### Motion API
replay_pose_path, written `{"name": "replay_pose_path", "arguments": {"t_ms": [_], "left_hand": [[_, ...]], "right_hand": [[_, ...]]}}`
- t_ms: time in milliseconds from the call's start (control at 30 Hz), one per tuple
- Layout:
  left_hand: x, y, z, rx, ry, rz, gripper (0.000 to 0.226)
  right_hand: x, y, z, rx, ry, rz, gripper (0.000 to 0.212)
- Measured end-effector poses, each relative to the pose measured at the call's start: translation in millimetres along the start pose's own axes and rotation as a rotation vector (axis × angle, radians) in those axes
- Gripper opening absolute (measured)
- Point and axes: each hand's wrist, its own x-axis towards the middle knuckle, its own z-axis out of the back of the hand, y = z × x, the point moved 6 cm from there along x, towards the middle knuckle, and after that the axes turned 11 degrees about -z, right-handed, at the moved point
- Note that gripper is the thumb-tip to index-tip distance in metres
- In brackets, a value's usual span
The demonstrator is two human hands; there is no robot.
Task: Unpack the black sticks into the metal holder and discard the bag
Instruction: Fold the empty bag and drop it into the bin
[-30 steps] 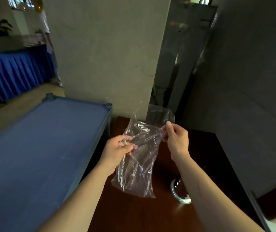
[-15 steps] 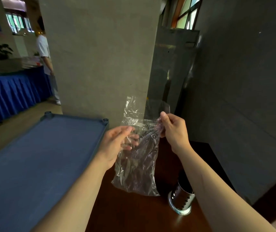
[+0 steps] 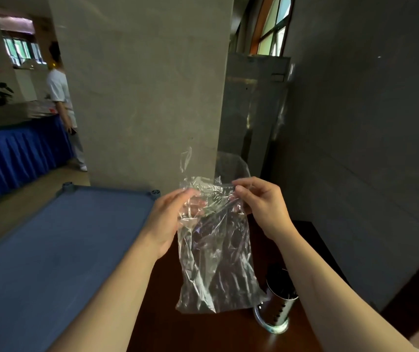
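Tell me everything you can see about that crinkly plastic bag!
The plastic bag is clear, thin and very wrinkled, and looks empty. It hangs upright in the air over the dark wooden table. The left hand and the right hand pinch its top edge from either side. A loose strip of plastic sticks up above the hands. Its lower right corner shows in front of the metal holder.

Clear crinkly bag (image 3: 213, 252) catching whitish glare. Shiny silver metal holder (image 3: 277, 313) with dark slots, black sticks (image 3: 280, 283) poking up inside. Dark reddish-brown table (image 3: 203, 334), flat blue platform (image 3: 58, 250) with grey-blue corner caps. Pleated royal-blue table skirt (image 3: 12, 158) further back, plain grey pillar (image 3: 147, 97), orange-brown window frame (image 3: 266, 24).
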Motion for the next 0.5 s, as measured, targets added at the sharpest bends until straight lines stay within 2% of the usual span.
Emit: {"name": "replay_pose_path", "arguments": {"t_ms": [67, 133, 267, 367, 500], "left_hand": [[4, -13, -2, -0.015, 0.023, -0.040, 0.017], [8, -25, -5, -0.014, 0.055, -0.081, 0.020], [16, -42, -6, -0.002, 0.092, -0.161, 0.032], [17, -50, -9, -0.036, 0.164, -0.192, 0.042], [16, -52, -13, -0.111, 0.222, -0.181, 0.043]], "right_hand": [[0, 3, 0, 0.054, 0.044, 0.006, 0.021], [2, 6, 1, 0.114, 0.074, 0.008, 0.032], [5, 9, 5, 0.208, 0.105, -0.015, 0.019], [5, 8, 7, 0.315, 0.188, -0.071, 0.019], [3, 13, 7, 0.424, 0.268, -0.111, 0.017]]}}
